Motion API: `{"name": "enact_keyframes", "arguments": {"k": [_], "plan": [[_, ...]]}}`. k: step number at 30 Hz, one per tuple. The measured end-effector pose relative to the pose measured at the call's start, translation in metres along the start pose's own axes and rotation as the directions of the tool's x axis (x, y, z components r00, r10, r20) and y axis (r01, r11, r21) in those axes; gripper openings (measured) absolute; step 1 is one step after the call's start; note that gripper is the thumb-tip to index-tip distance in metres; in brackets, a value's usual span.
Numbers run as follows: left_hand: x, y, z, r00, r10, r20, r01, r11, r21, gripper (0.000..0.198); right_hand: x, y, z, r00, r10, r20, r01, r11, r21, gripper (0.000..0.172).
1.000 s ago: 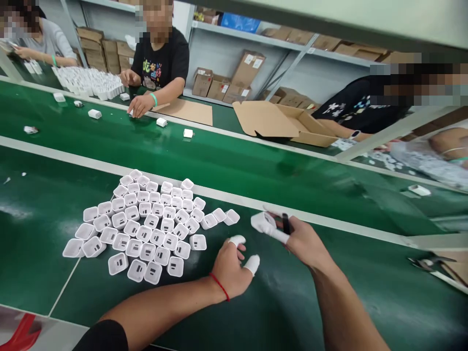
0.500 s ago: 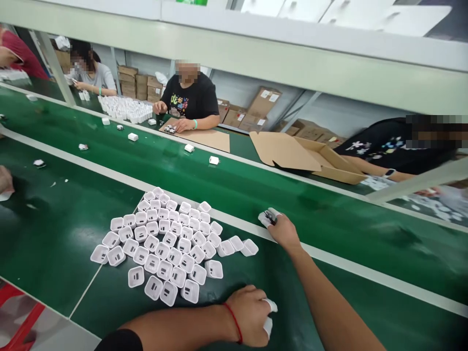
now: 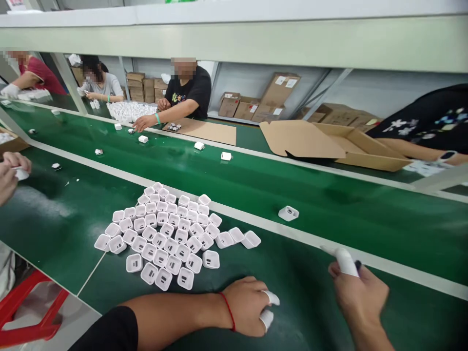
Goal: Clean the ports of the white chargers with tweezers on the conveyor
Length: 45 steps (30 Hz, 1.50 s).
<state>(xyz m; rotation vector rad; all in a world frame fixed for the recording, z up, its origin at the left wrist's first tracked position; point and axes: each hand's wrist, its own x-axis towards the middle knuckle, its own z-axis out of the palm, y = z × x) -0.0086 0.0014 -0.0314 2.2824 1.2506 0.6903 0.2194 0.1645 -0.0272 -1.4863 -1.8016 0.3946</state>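
Observation:
My left hand [image 3: 250,306], with a red string at the wrist and white covers on two fingertips, rests on the green table. Its covered thumb and finger are apart with nothing between them. To its upper left stands a cluster of small white square housings [image 3: 160,240], open side up, with dark slots inside. My right hand [image 3: 357,285] is over the table by the pale belt edge, fingers curled. A small dark thing shows beside its white-covered finger, too little to make out. One white housing [image 3: 288,213] lies on the green belt, up and left of that hand.
White pieces [image 3: 226,156] are spread along the belt [image 3: 248,180]. Across it, co-workers sit near an open cardboard box [image 3: 369,151] and a flat cardboard sheet [image 3: 215,131]. Another person's hands [image 3: 12,173] are at the left edge. A shelf beam [image 3: 234,44] crosses above.
My right hand has let go of the white housing, now on the belt, and moved right and back towards me. My left hand has barely moved. A co-worker's arm has reached over the belt.

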Motion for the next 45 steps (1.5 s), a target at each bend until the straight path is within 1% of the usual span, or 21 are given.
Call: {"name": "enact_keyframes", "arguments": {"k": [1,2,3,4,6,7,8,12,15,17,21,23,31,33,34,36,38,41,42,44,45], "plan": [[-0.001,0.001,-0.001,1.0,0.002,-0.01,-0.002,1.0,0.002,0.033,-0.006,-0.006,0.001,0.999,0.027,-0.026,-0.029,0.996,-0.086,0.041],[-0.002,0.003,-0.003,1.0,0.004,-0.02,-0.004,1.0,0.0,0.031,-0.011,-0.012,0.004,0.999,0.021,-0.041,-0.027,0.988,-0.155,0.039],[-0.003,0.004,-0.004,0.999,0.005,-0.032,-0.006,1.0,-0.007,0.03,-0.014,-0.019,0.006,0.999,-0.046,-0.009,0.043,0.978,-0.203,0.037],[-0.004,0.006,-0.005,0.999,0.004,-0.047,-0.005,1.0,-0.019,0.029,-0.017,-0.025,0.009,0.989,-0.138,0.057,0.148,0.959,-0.241,0.036],[-0.004,0.008,-0.007,0.997,-0.006,-0.079,0.001,0.998,-0.059,0.028,-0.02,-0.033,0.014,0.974,-0.193,0.116,0.217,0.943,-0.253,0.034],[-0.004,0.008,-0.007,0.996,-0.011,-0.091,0.004,0.996,-0.085,0.029,-0.021,-0.034,0.015,0.951,-0.249,0.18,0.289,0.925,-0.245,0.035],[-0.003,0.008,-0.007,0.995,-0.016,-0.1,0.005,0.994,-0.11,0.03,-0.021,-0.034,0.015,0.949,-0.253,0.19,0.295,0.924,-0.245,0.037],[-0.003,0.006,-0.006,0.994,0.003,-0.112,-0.022,0.985,-0.173,0.031,-0.02,-0.03,0.008,0.975,-0.187,0.121,0.214,0.938,-0.273,0.045],[-0.002,0.006,-0.007,0.994,0.017,-0.104,-0.035,0.984,-0.175,0.032,-0.019,-0.03,0.002,0.984,-0.156,0.09,0.175,0.942,-0.288,0.046],[-0.002,0.007,-0.008,0.995,0.023,-0.096,-0.04,0.984,-0.172,0.032,-0.018,-0.034,0.001,0.982,-0.143,0.128,0.177,0.93,-0.323,0.045],[-0.001,0.008,-0.009,0.995,0.024,-0.1,-0.042,0.984,-0.175,0.029,-0.017,-0.042,0.004,0.963,-0.076,0.257,0.174,0.908,-0.382,0.04],[-0.001,0.008,-0.009,0.994,0.022,-0.103,-0.04,0.984,-0.176,0.028,-0.017,-0.045,0.004,0.959,-0.058,0.277,0.164,0.912,-0.377,0.039],[-0.002,0.005,-0.008,0.995,0.034,-0.094,-0.051,0.982,-0.184,0.031,-0.023,-0.04,0.007,0.976,-0.065,0.207,0.14,0.917,-0.373,0.042],[-0.002,0.005,-0.008,0.995,0.023,-0.096,-0.043,0.976,-0.213,0.032,-0.024,-0.039,0.007,0.977,-0.109,0.183,0.167,0.926,-0.34,0.043],[-0.002,0.004,-0.008,0.995,0.02,-0.1,-0.042,0.973,-0.227,0.033,-0.025,-0.039,0.008,0.973,-0.156,0.17,0.205,0.925,-0.321,0.045],[-0.003,0.004,-0.007,0.994,0.01,-0.11,-0.036,0.97,-0.239,0.035,-0.028,-0.04,0.009,0.946,-0.288,0.151,0.321,0.904,-0.284,0.048],[-0.005,0.004,-0.005,0.992,-0.013,-0.123,-0.016,0.973,-0.232,0.038,-0.031,-0.042,0.012,0.901,-0.417,0.122,0.434,0.868,-0.242,0.047],[-0.005,0.003,-0.003,0.988,-0.067,-0.141,0.035,0.975,-0.218,0.047,-0.032,-0.041,0.015,0.839,-0.54,0.063,0.543,0.827,-0.146,0.03],[-0.005,0.002,-0.003,0.986,-0.093,-0.138,0.06,0.971,-0.23,0.051,-0.032,-0.041,0.015,0.81,-0.585,0.041,0.586,0.803,-0.112,0.025],[-0.003,0.002,-0.003,0.98,-0.164,-0.114,0.124,0.946,-0.3,0.058,-0.033,-0.04,0.014,0.76,-0.648,-0.049,0.645,0.761,-0.066,0.018],[-0.003,0.003,-0.004,0.974,-0.205,-0.095,0.159,0.923,-0.351,0.061,-0.033,-0.04,0.013,0.755,-0.649,-0.095,0.647,0.76,-0.055,0.016]]}}
